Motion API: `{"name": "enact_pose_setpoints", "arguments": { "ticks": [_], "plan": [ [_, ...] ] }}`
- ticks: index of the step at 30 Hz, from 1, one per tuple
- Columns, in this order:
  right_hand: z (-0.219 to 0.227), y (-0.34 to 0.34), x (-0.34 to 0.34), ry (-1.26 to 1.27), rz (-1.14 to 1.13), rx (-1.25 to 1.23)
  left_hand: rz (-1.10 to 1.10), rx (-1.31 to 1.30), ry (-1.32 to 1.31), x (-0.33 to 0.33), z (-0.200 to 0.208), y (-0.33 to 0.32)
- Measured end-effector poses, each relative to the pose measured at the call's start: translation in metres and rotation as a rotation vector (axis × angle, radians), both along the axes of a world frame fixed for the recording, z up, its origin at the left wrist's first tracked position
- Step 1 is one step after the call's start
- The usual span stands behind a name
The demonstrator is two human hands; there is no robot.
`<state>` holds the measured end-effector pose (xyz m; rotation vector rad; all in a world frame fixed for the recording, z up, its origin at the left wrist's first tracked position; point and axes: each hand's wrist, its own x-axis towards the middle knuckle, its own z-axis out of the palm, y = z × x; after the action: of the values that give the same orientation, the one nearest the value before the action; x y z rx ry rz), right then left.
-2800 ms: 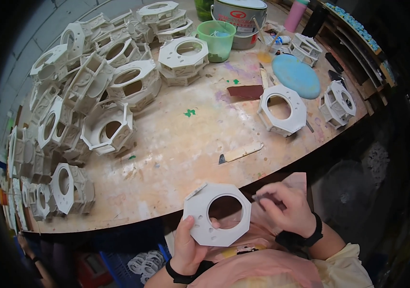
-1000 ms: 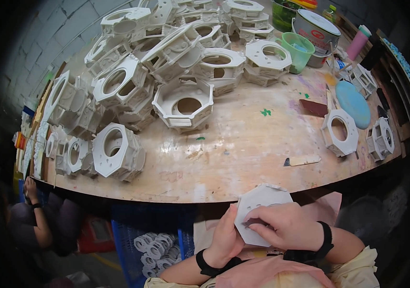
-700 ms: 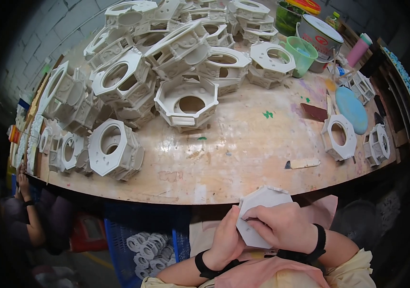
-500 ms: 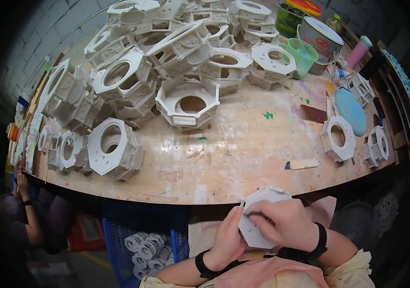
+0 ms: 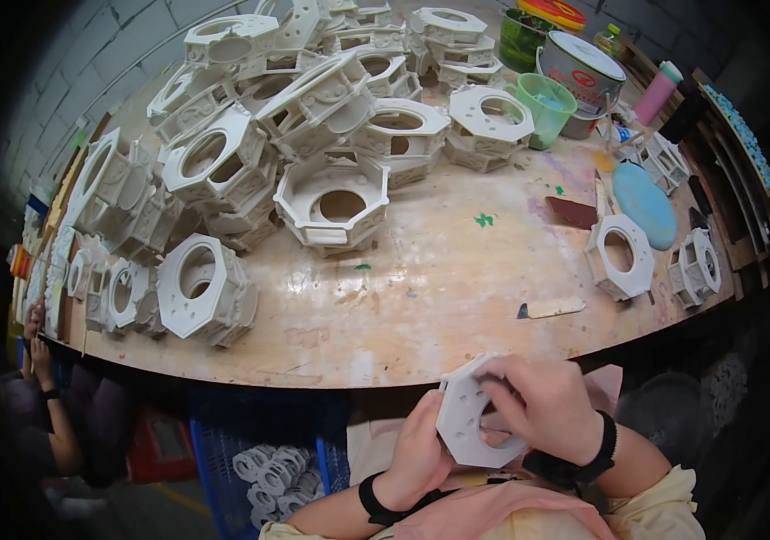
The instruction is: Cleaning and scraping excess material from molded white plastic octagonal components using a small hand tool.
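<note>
Just off the table's front edge I hold a white octagonal casting (image 5: 459, 430) with a large round opening and several small holes in its face. My left hand (image 5: 414, 448) grips its left side, thumb along the edge. My right hand (image 5: 543, 405) is closed, its bent fingers at the rim of the round opening. Whatever those fingers pinch, if anything, is hidden. Similar white octagonal castings (image 5: 331, 202) are heaped on the table beyond, and one (image 5: 189, 286) stands at the front left.
On the wooden table (image 5: 385, 333) lie a pale-handled blade (image 5: 554, 309), a brown sanding piece (image 5: 570, 211) and a blue disc (image 5: 644, 205). A green cup (image 5: 547, 112) and a metal pail (image 5: 583, 67) stand behind. Below is a blue crate (image 5: 214, 468) of small white parts. Another person's hand (image 5: 41, 360) shows left.
My right hand has moved slightly up and right across the casting. The casting has turned, so its round opening and small holes now show. The whole view has shifted slightly.
</note>
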<state>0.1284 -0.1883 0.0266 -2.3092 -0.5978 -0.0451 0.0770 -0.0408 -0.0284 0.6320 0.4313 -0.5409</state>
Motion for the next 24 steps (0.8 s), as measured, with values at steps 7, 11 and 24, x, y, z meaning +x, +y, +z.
{"name": "enact_pose_setpoints", "arguments": {
  "ticks": [7,11,24],
  "plan": [
    [-0.002,-0.007,-0.010,-0.274,0.094,-0.204,0.084,0.009,0.025,-0.001,-0.012,0.001],
    [-0.010,-0.027,-0.008,-0.325,-0.091,-0.169,0.065,-0.069,0.058,0.006,0.007,-0.003],
    [-0.002,-0.063,-0.020,0.160,-0.150,0.022,0.069,0.020,-0.044,-0.004,-0.024,0.001]
  ]
}}
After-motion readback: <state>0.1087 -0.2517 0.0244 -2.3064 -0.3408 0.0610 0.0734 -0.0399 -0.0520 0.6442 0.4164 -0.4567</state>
